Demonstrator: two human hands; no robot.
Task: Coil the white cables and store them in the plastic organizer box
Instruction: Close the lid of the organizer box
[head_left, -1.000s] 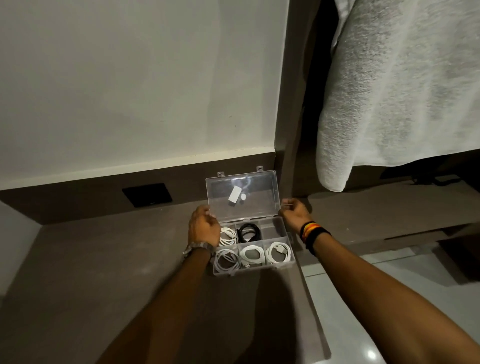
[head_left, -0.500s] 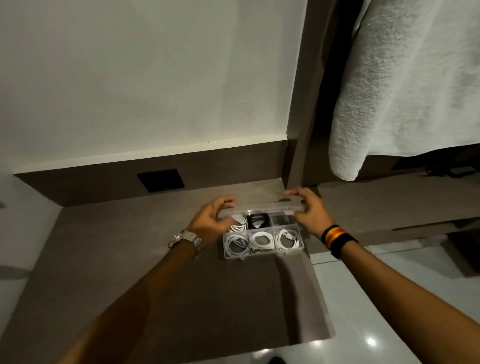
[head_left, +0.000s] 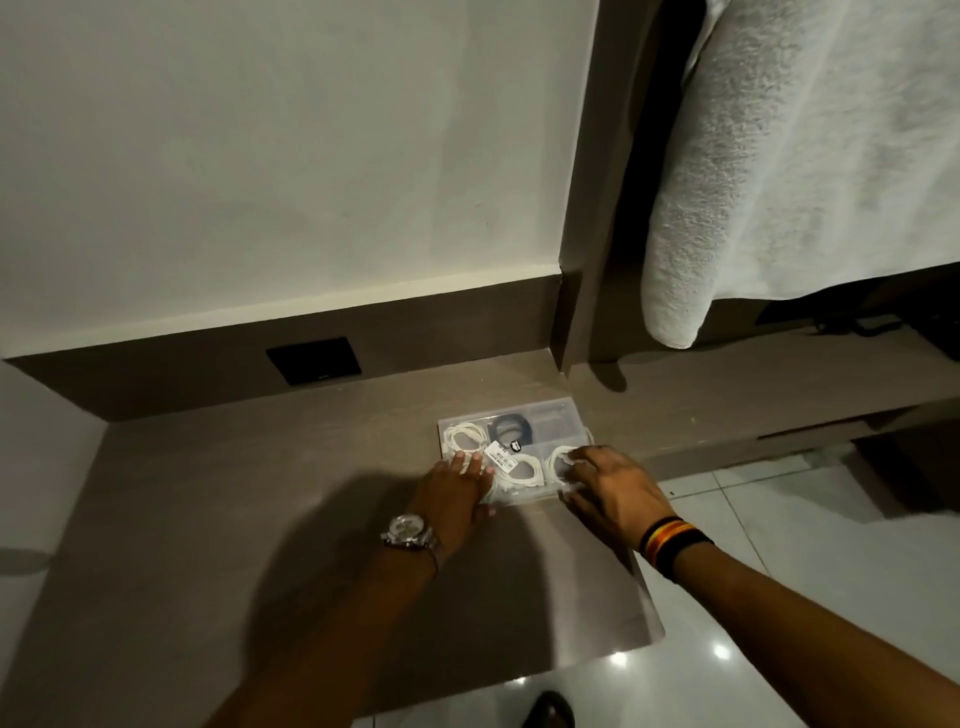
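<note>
The clear lid that was standing open a second ago, and was half lowered after that, is now lying flat over the transparent plastic organizer box (head_left: 511, 453), and both hands have come from the lid's sides to the box's near edge.

In the head view, the box is sitting on the brown wood-grain surface (head_left: 218, 525), near its right edge and close to the dark back panel. Coiled white cables (head_left: 464, 439) are showing through the lid in the near and left compartments, with a coiled black cable (head_left: 511, 427) in the far middle one. A white barcode label (head_left: 500, 454) is lying on the lid.

The left hand (head_left: 457, 491), with a silver wristwatch (head_left: 410, 531), is pressing flat on the near left corner, fingers (head_left: 470, 460) extended and gripping nothing. The right hand (head_left: 610, 486), wearing a striped wristband (head_left: 670, 543), is pressing on the near right corner, fingers spread and slightly curled, thumb against the front edge. A white towel (head_left: 810, 156) is hanging at upper right.
</note>
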